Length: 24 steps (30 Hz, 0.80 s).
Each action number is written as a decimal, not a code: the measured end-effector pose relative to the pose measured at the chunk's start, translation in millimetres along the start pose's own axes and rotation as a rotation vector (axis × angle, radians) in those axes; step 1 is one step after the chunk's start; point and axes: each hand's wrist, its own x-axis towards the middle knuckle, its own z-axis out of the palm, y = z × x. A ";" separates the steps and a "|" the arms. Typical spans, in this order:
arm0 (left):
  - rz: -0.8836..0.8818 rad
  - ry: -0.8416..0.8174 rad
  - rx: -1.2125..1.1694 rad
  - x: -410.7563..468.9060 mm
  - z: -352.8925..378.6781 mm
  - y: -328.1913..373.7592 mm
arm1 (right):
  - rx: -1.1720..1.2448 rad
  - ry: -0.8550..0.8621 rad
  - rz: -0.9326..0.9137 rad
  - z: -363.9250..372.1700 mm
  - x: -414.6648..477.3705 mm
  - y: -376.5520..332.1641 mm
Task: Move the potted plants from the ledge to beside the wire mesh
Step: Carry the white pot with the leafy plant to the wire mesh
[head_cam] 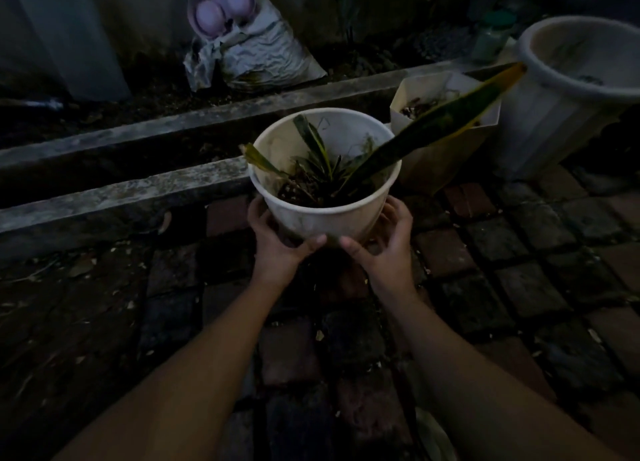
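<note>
Reaching in from the near left, the left hand (277, 242) is curled against the left side of the round white pot (325, 183), thumb laid across the near wall, fingers wrapped round the far side and out of sight. Forearm bare, running diagonally up from the bottom edge.

Dim light throughout; detail is poor. Far left, a pale vertical panel (69, 34) stands against the wall, its top cut off. A concrete ledge (138, 134) runs across the scene behind the pot, with a lower step in front of it. Beyond it leans a crumpled sack (256, 55) with a pale purple object above it, not identifiable.

Round white pot sits centre, between both hands, over the brick paving (485, 287); whether its base touches the ground cannot be told, as the hands and shadow hide it. Dark soil and striped sword-shaped leaves inside; one long leaf (443, 121) slants out to the far right.

Right hand (384, 245) cups the pot's right side, thumb on the near wall almost meeting the left thumb, fingers partly spread along the wall.

Right of the pot: an angular white pot (446, 148), then a large ribbed white pot (568, 96), cut off by the frame edge.
</note>
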 end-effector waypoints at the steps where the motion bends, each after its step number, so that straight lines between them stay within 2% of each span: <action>1: -0.018 0.011 0.000 -1.6 5.1 -2.9 | -0.004 -0.014 0.020 -0.9 -1.6 5.8; 7: -0.041 -0.012 0.048 -6.9 25.1 -16.6 | -0.179 -0.145 0.129 -8.2 1.9 25.7; 21: -0.113 -0.033 -0.019 13.1 19.6 -27.9 | 0.067 -0.220 0.244 -15.3 42.4 29.2; 24: -0.129 -0.045 -0.031 14.0 15.8 -28.8 | 0.055 -0.281 0.193 -17.5 51.7 26.2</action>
